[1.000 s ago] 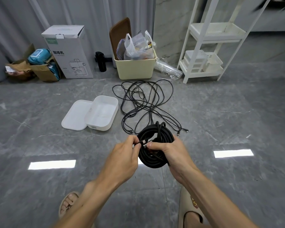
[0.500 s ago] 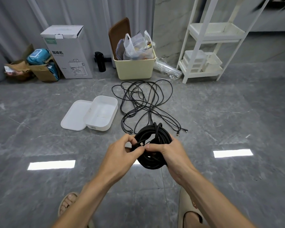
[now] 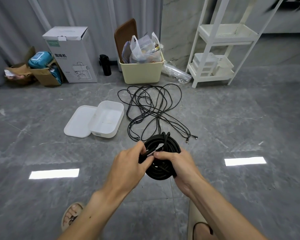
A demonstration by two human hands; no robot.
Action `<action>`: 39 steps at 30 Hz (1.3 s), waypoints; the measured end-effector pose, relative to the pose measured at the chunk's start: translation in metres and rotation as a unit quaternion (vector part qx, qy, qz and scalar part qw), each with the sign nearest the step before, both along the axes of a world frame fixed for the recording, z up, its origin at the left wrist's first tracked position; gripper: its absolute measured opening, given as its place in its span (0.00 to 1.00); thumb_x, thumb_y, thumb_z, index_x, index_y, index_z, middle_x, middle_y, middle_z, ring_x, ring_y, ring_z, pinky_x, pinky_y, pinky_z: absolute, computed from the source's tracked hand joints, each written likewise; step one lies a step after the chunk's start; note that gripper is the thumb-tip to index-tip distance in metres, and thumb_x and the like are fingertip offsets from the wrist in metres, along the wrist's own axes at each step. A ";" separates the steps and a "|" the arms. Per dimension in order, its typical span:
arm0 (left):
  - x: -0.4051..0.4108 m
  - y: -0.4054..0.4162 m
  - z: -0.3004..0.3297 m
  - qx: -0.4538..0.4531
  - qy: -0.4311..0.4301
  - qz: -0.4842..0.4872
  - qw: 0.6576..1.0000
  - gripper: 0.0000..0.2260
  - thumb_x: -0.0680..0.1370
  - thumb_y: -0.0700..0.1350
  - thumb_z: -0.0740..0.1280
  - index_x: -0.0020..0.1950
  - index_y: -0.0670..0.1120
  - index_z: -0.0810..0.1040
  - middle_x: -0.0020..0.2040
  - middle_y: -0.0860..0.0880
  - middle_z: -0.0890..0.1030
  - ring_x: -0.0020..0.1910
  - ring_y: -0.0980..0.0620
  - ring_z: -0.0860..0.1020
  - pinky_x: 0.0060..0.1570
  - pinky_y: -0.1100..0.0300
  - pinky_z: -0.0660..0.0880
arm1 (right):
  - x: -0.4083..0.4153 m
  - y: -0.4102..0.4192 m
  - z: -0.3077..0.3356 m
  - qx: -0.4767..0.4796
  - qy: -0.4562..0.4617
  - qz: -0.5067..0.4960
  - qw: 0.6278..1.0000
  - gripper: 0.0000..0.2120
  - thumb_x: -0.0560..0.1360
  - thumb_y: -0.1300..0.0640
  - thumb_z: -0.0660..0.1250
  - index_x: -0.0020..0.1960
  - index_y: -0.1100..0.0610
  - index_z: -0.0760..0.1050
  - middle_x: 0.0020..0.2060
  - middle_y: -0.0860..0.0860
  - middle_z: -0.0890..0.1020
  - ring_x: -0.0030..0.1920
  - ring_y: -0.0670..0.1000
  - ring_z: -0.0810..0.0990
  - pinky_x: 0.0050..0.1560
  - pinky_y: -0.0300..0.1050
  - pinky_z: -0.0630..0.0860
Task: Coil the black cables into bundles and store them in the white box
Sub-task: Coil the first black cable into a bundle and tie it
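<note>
Since the earlier frames the left hand (image 3: 128,164) has shifted from pinching at the coil's left edge to closing its fingers over the loose cable end (image 3: 152,152), which now crosses the upper part of the coiled black cable (image 3: 160,160). The right hand (image 3: 177,161) stays wrapped around the right side of the coil, holding it above the grey floor (image 3: 241,129) in front of the body.

Beyond the hands, a loose tangle of black cables (image 3: 151,110) sprawls on the floor, its plugs pointing right. Just left of it sits the open white box (image 3: 108,118), its lid (image 3: 79,121) lying flat against its left side. Farther back stand a cardboard carton (image 3: 71,54), a black bottle (image 3: 105,64), a cream bin (image 3: 141,71) stuffed with bags, and a white shelf (image 3: 220,47). Nothing lies between coil and box.

The coil's ring faces the camera, slightly taller than wide; the loose end runs from lower left to upper right.
</note>
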State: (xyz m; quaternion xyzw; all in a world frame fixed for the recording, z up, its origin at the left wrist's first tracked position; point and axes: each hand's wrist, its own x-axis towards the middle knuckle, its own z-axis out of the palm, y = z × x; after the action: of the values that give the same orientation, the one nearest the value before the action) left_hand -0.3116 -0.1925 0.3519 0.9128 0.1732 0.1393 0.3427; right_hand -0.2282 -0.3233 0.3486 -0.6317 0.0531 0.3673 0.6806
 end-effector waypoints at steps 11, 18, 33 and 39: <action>-0.002 0.001 0.001 0.091 -0.087 -0.039 0.991 0.07 0.79 0.41 0.70 0.44 0.44 0.73 0.29 0.60 0.66 0.33 0.52 0.70 0.28 0.74 0.64 | 0.002 0.000 0.006 0.045 0.062 -0.033 0.997 0.06 0.72 0.65 0.72 0.48 0.61 0.85 0.42 0.56 0.87 0.38 0.49 0.85 0.38 0.39 0.80; 0.000 -0.006 -0.005 0.086 -0.126 0.002 0.988 0.06 0.75 0.41 0.74 0.45 0.45 0.77 0.41 0.53 0.85 0.40 0.54 0.77 0.35 0.67 0.70 | -0.003 0.005 0.003 0.077 0.102 -0.092 0.988 0.13 0.71 0.66 0.73 0.56 0.65 0.82 0.39 0.55 0.85 0.35 0.49 0.84 0.42 0.41 0.81; 0.009 0.004 -0.001 -0.296 -0.008 0.098 0.950 0.11 0.77 0.55 0.71 0.37 0.51 0.82 0.39 0.58 0.84 0.41 0.60 0.81 0.48 0.60 0.77 | -0.006 0.006 0.003 0.043 0.003 -0.118 0.992 0.07 0.71 0.65 0.74 0.49 0.60 0.83 0.39 0.52 0.86 0.33 0.48 0.82 0.35 0.38 0.78; 0.007 0.008 0.006 -0.414 -0.007 0.099 0.905 0.03 0.75 0.46 0.74 0.45 0.50 0.87 0.44 0.48 0.87 0.49 0.49 0.85 0.60 0.46 0.78 | -0.007 0.006 0.007 0.035 -0.063 -0.123 0.990 0.09 0.71 0.64 0.75 0.50 0.58 0.80 0.39 0.51 0.86 0.33 0.48 0.82 0.35 0.36 0.77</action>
State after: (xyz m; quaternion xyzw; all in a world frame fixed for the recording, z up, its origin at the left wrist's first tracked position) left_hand -0.3041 -0.1845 0.3584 0.6660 0.3024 0.0941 0.6754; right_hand -0.2351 -0.3173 0.3551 -0.6184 0.0746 0.2422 0.7439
